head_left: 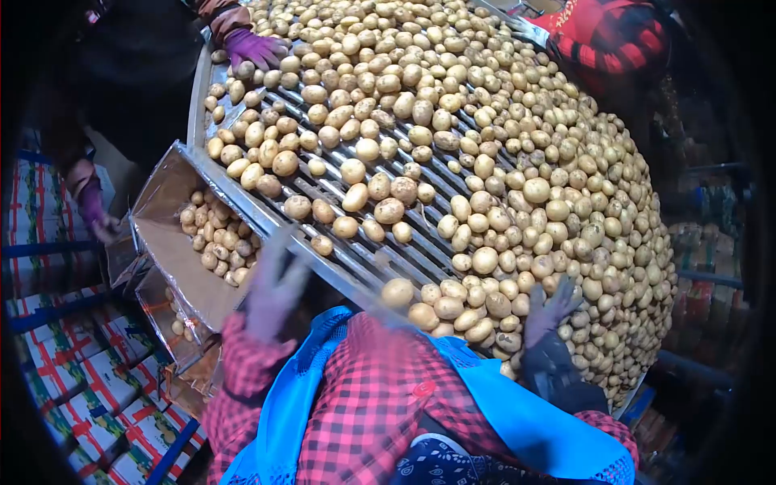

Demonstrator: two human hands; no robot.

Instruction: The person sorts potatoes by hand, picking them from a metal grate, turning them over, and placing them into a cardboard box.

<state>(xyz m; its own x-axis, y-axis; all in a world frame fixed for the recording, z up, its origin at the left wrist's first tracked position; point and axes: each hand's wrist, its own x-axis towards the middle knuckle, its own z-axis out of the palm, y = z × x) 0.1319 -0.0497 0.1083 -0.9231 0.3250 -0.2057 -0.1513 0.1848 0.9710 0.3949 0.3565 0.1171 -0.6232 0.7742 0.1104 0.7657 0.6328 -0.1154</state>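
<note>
Motion blurs my left hand (275, 287), in a purple glove, at the near metal rim (311, 250) of the sorting table. Its fingers look stretched apart, and I see nothing in them. My right hand (551, 311), gloved with a dark cuff, lies against the heap of potatoes (598, 234) on the right. Those fingers are spread and touch potatoes without closing on one. Between my hands, a larger potato (397, 293) sits at the near edge beside several others. Bare metal bars (347, 259) show through the middle of the table, with scattered potatoes on them.
An open cardboard box (174, 214) with potatoes stands under the left rim. A co-worker's purple-gloved hand (257, 50) touches potatoes at the far left; another of that person's hands (99, 214) is near the box. A person in a red checked sleeve (598, 52) works far right. Printed cartons (61, 368) are stacked left.
</note>
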